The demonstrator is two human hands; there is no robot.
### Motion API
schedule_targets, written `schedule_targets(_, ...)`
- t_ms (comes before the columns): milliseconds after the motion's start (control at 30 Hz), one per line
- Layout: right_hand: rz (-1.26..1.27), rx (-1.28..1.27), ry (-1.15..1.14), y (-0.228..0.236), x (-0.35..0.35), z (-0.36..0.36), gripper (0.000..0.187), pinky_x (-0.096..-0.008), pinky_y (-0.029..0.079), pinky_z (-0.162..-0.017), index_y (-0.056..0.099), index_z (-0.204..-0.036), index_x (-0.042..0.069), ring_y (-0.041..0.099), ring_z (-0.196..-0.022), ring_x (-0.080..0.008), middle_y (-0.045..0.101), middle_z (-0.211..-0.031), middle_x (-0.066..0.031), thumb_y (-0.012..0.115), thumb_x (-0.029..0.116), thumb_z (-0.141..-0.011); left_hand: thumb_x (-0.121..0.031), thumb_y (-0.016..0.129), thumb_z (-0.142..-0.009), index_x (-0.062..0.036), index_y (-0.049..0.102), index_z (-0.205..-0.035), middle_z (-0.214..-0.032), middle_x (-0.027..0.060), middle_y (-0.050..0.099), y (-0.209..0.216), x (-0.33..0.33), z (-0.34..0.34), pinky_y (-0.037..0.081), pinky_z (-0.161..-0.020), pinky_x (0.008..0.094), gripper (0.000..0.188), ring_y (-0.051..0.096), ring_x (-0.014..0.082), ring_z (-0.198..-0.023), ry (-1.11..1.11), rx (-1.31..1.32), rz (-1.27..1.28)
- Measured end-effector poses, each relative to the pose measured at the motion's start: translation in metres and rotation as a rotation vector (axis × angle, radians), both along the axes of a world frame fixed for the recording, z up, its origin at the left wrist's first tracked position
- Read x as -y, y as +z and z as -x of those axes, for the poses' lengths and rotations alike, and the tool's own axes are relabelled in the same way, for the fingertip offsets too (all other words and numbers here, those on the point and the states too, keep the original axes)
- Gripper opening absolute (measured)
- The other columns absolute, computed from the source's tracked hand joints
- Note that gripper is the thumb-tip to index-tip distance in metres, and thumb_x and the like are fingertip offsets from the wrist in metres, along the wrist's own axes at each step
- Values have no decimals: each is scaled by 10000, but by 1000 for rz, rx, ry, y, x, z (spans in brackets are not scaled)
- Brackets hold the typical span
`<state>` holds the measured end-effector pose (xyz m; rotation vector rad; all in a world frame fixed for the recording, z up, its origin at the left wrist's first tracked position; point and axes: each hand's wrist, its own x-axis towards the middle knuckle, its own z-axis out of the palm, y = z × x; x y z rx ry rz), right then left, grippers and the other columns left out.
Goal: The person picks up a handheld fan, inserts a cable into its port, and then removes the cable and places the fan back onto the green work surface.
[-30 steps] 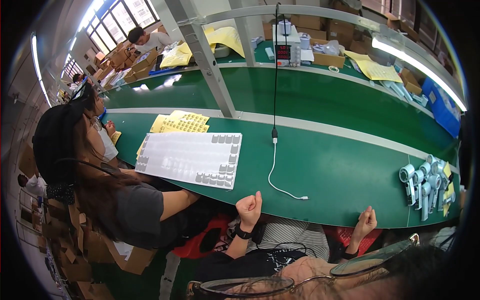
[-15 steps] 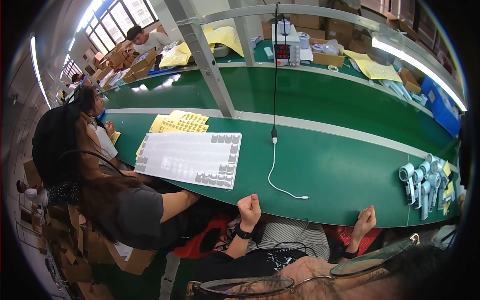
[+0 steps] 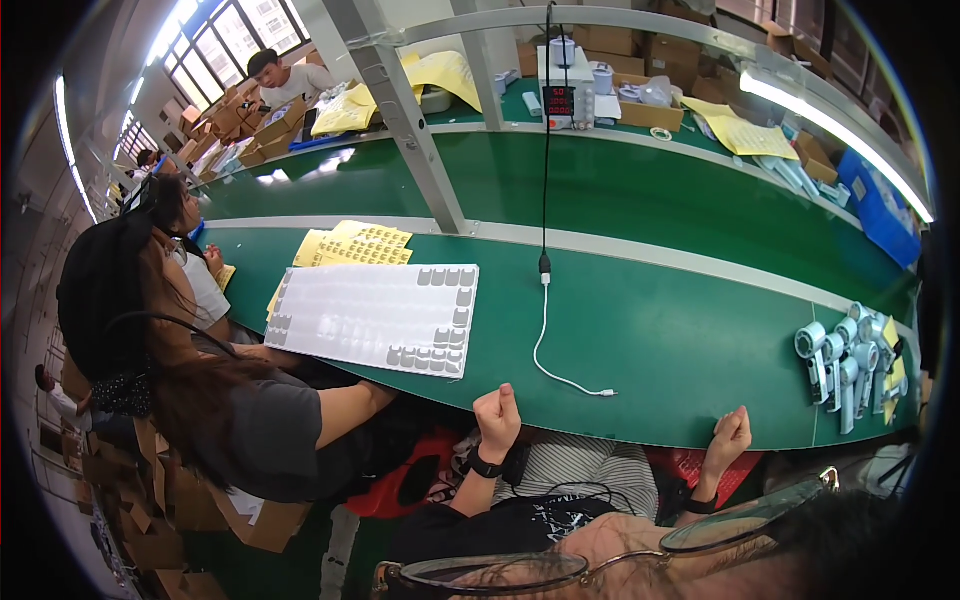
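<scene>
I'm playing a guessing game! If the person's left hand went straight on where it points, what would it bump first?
Probably the white cable on the green table. The left hand is a fist, aimed forward and slightly right. It might pass over, as its height is unclear.

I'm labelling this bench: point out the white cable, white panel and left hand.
White cable [image 3: 536, 353], head view, leftmost bend.
White panel [image 3: 368, 316], head view, bare middle.
Left hand [image 3: 496, 422], head view, middle of fist.
</scene>
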<state>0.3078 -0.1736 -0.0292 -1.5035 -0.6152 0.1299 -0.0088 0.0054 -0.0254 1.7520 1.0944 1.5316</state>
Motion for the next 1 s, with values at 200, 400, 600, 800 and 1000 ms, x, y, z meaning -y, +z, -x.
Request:
schedule_targets(200,-40,-13,43,0,-1,-1,415,-254,207,-468,315,-695,86,260,-524,-32,300,-578,56,409,207,-1081,-159,484,-1040,8,316,-596,-494,89,291,1,0,1,212,-448,382,504,297,215,-405,14,3,27)
schedule_targets(400,-75,-39,50,1,2,-2,414,-252,218,-462,312,-692,86,258,-512,-37,299,-570,53,411,190,-1080,-185,477,-1049,1,320,-606,-507,58,264,1,1,0,200,-450,362,506,270,152,-429,0,55,66)
schedule_targets(600,-199,-143,108,5,2,-4,420,-248,221,-455,306,-689,87,248,-503,-41,300,-565,47,412,193,-1082,-196,489,-1047,-2,330,-618,-526,37,245,6,1,8,185,-456,348,498,240,111,-470,-14,94,133)
schedule_targets(800,-195,-54,159,3,-1,2,439,-256,218,-452,302,-675,82,252,-502,-43,291,-562,46,416,203,-1081,-162,564,-1013,-10,317,-608,-533,25,227,23,6,-1,159,-456,340,498,205,92,-488,-4,32,103)
schedule_targets(1000,-153,64,230,11,-11,7,487,-276,198,-465,259,-643,75,236,-519,-60,250,-569,42,455,214,-1067,-55,662,-931,-21,281,-593,-533,31,197,21,3,-4,152,-451,341,510,185,103,-476,12,-14,51)
